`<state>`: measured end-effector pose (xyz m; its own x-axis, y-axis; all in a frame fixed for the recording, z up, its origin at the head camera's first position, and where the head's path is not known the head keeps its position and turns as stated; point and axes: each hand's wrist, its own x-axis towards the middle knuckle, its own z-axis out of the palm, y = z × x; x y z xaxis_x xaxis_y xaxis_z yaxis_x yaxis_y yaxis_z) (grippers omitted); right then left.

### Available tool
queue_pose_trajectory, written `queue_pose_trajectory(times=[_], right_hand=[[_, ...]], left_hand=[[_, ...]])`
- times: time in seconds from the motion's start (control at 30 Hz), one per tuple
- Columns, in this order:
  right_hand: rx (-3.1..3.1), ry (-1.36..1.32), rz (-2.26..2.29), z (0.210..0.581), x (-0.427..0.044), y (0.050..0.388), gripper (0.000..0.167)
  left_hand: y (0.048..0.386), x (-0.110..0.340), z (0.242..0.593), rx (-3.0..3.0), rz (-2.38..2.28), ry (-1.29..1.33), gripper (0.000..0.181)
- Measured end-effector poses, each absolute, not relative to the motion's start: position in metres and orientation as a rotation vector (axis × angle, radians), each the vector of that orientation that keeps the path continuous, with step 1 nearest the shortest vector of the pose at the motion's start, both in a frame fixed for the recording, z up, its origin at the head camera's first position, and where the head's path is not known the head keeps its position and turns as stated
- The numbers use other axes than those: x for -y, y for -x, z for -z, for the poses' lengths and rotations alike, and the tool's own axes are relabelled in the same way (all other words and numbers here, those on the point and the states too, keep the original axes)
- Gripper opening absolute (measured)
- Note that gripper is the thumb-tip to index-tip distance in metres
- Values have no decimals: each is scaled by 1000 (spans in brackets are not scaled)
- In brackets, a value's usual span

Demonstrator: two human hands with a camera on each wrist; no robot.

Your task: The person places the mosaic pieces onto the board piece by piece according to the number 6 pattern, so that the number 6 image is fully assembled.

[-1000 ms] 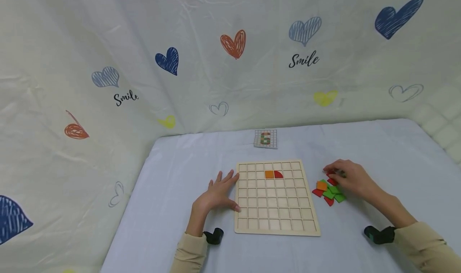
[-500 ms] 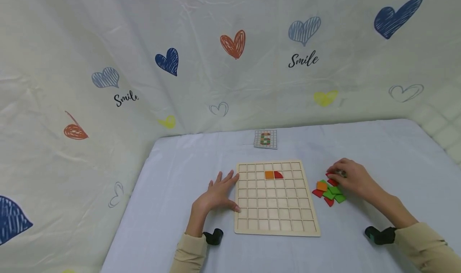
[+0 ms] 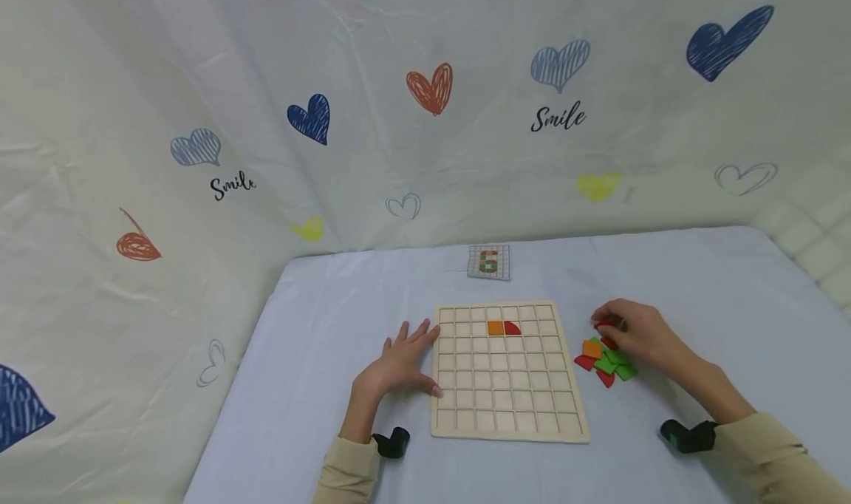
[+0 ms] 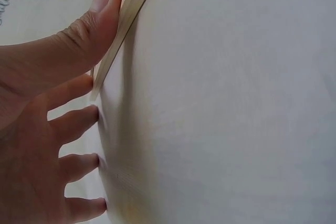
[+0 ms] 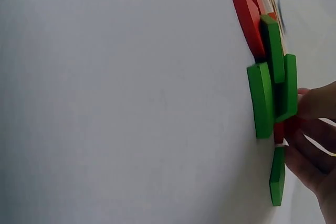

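A wooden grid board (image 3: 512,439) lies on the table, with an orange square tile (image 3: 496,328) and a red quarter-round tile (image 3: 512,328) side by side in an upper row. My left hand (image 3: 399,363) rests at the board's left edge, fingers spread, thumb on the rim; the left wrist view shows the thumb (image 4: 79,43) against the wooden side. Right of the board, my right hand (image 3: 641,334) pinches a red tile (image 3: 603,325) at the far side of the loose pile. Green tiles (image 5: 261,100) partly hide those fingers in the right wrist view.
Several loose tiles, including an orange square (image 3: 592,349), green tiles (image 3: 614,358) and red quarter-rounds (image 3: 605,378), lie heaped right of the board. Behind the board is a small printed grid card (image 3: 488,262) with a coloured figure. A patterned cloth (image 3: 425,157) hangs behind the table.
My right hand has shifted slightly left over the far side of the pile, the red tile still at its fingertips. The left hand stays at the board. The head view has tilted slightly up.
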<state>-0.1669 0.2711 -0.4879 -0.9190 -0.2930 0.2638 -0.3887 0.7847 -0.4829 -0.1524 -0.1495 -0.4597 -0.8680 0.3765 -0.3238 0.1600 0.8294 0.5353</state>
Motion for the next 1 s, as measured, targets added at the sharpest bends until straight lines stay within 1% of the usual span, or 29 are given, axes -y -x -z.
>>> queue_pose_trajectory(times=[0.37,0.6,1.0], right_hand=[[2741,-542,-842,484,-262,167,29],[2691,-584,-867,478,-256,167,25],[2779,-538,-961,473,-242,173,17]], left_hand=[[151,150,460,-2593,-700,-406,110],[152,149,459,-2592,-694,-400,110],[153,152,462,-2576,-709,-426,110]])
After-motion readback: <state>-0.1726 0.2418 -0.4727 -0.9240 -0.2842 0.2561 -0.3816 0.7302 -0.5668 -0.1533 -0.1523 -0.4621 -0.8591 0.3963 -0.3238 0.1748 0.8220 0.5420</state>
